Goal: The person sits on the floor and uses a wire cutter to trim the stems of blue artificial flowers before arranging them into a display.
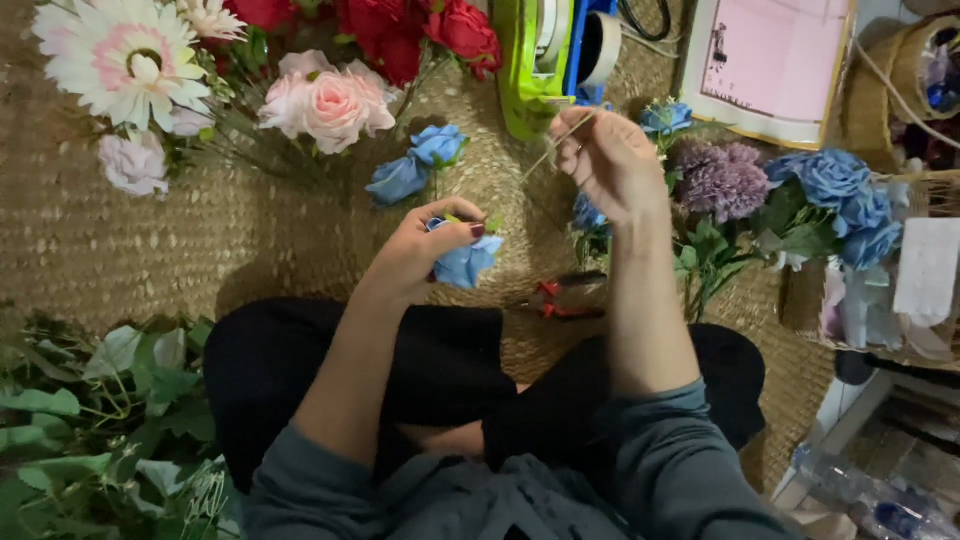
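Seated cross-legged on woven straw mat [150, 250]. Left hand [425, 250] closed around small blue fabric rose head [468, 262], bloom facing right, low over the lap. Right hand [610, 160] raised higher and farther out, fingers pinched on thin pale wire stem [560, 140]. Wire's long axis slants down-left from the pinch toward the rose; lower end hard to trace. Left hand nearer the bloom, right nearer the green tape dispenser [530, 70]. Red-handled cutters [565, 298] lie on the mat between the knees.
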